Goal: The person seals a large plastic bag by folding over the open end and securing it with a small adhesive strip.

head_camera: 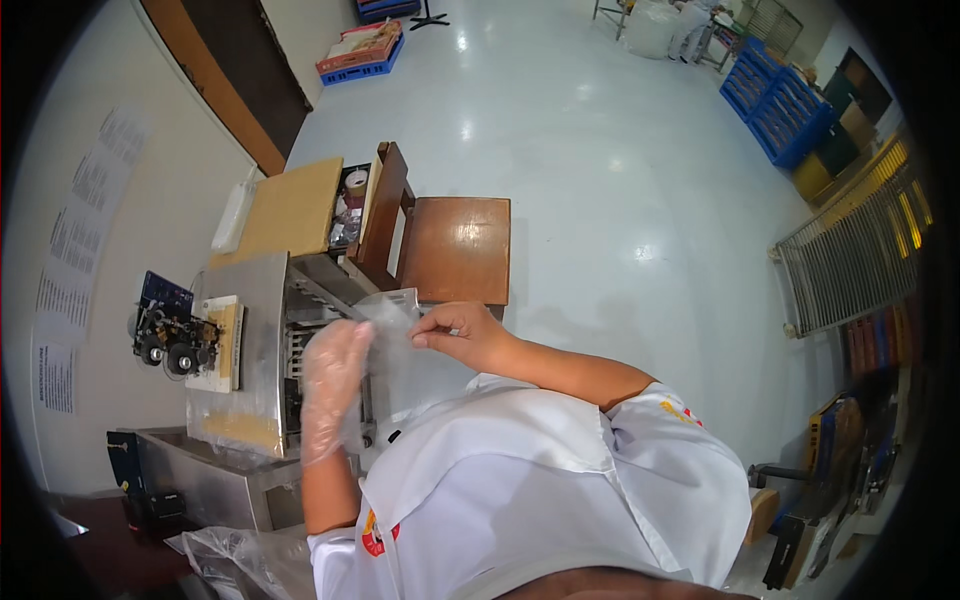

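Observation:
My left hand (334, 375) wears a loose clear plastic glove that reaches past the wrist. Its fingertips are pinched on a thin sheet of clear plastic (390, 337), perhaps a second glove, which hangs between my hands. Bare, my right hand (465, 334) has its thumb and forefinger close together at the sheet's right edge; whether they grip it is not plain. Left of the hands stands a stainless steel table (259, 292) bearing a small machine (172, 330) with exposed parts and a circuit board.
Beyond my hands is a wooden chair (465, 240), beside an open drawer (349, 217) with tape. Clear plastic bags (247, 559) lie lower left. A wire rack (847, 255) and blue crates (780, 105) stand at right. A person (690, 30) in white is far off, upper right.

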`<control>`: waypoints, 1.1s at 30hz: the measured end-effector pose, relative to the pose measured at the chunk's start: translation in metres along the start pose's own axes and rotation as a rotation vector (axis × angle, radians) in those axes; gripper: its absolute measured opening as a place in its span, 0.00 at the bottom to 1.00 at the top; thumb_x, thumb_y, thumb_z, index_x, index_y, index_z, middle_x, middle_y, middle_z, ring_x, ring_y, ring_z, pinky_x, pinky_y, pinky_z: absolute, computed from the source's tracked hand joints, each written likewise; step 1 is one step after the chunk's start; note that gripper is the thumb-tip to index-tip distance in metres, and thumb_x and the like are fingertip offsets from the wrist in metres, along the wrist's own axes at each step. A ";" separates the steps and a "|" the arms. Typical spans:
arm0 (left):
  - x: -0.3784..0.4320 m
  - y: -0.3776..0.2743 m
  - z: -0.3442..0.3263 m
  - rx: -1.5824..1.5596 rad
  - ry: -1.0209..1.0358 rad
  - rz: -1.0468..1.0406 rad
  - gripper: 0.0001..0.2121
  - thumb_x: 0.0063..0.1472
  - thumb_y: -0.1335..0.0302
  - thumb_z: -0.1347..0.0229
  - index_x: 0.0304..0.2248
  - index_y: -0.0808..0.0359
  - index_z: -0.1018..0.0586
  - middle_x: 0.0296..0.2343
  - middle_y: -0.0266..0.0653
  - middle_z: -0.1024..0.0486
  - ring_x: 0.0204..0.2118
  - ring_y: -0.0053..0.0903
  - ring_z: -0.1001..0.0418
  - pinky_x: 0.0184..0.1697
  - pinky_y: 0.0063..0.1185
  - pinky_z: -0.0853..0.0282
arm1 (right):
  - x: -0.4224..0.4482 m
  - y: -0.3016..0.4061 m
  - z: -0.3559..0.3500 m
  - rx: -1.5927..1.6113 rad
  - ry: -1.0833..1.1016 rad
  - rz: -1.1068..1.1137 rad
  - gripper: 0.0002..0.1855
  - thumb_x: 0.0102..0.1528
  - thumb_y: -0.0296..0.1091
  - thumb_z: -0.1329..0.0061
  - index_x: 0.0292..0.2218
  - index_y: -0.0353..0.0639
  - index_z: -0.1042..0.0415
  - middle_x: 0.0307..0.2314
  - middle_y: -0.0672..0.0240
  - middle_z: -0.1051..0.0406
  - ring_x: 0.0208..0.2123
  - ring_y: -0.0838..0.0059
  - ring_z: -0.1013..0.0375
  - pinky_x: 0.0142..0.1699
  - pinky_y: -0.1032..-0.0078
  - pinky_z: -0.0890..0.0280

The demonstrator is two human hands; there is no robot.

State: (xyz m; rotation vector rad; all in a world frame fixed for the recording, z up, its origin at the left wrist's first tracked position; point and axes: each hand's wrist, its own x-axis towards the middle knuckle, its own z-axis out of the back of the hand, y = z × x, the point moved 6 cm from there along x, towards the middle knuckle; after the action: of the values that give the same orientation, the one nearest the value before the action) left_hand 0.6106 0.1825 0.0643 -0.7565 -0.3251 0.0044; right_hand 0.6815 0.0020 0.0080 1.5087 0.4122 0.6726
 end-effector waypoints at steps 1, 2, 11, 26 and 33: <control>0.000 -0.009 0.006 -0.009 0.006 -0.005 0.14 0.64 0.69 0.49 0.24 0.71 0.29 0.19 0.44 0.36 0.24 0.35 0.37 0.30 0.30 0.40 | 0.000 0.003 -0.004 0.060 0.051 0.021 0.08 0.59 0.31 0.47 0.36 0.35 0.23 0.28 0.69 0.24 0.31 0.82 0.28 0.37 0.81 0.34; -0.001 -0.021 0.015 -0.068 0.049 0.024 0.15 0.64 0.68 0.49 0.23 0.71 0.31 0.19 0.43 0.37 0.23 0.34 0.39 0.30 0.30 0.41 | -0.001 0.008 -0.007 0.120 0.103 0.042 0.08 0.60 0.30 0.48 0.37 0.35 0.23 0.30 0.70 0.23 0.32 0.82 0.27 0.38 0.82 0.33; -0.016 -0.035 0.026 -0.115 0.195 -0.120 0.09 0.61 0.73 0.45 0.27 0.71 0.26 0.20 0.44 0.37 0.25 0.35 0.37 0.30 0.29 0.41 | -0.004 0.020 -0.016 0.526 0.058 -0.233 0.08 0.60 0.29 0.48 0.39 0.34 0.24 0.31 0.64 0.22 0.32 0.77 0.24 0.40 0.77 0.28; -0.016 -0.031 0.025 -0.259 -0.088 0.049 0.03 0.56 0.80 0.42 0.32 0.67 0.22 0.25 0.33 0.28 0.27 0.19 0.33 0.33 0.18 0.36 | -0.003 0.017 -0.013 0.567 -0.149 -0.097 0.05 0.56 0.25 0.44 0.29 0.39 0.29 0.26 0.63 0.25 0.28 0.78 0.28 0.34 0.77 0.31; -0.020 -0.035 -0.010 -0.461 0.044 0.167 0.31 0.55 0.80 0.40 0.59 0.65 0.34 0.28 0.30 0.32 0.30 0.16 0.35 0.36 0.18 0.33 | 0.002 0.016 -0.011 0.589 -0.200 0.028 0.09 0.55 0.26 0.42 0.32 0.38 0.31 0.26 0.67 0.26 0.26 0.84 0.31 0.31 0.85 0.36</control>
State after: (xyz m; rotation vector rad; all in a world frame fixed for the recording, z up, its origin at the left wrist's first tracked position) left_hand 0.5905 0.1477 0.0755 -1.2374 -0.2210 0.0719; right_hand 0.6741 0.0108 0.0240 2.1215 0.4591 0.4290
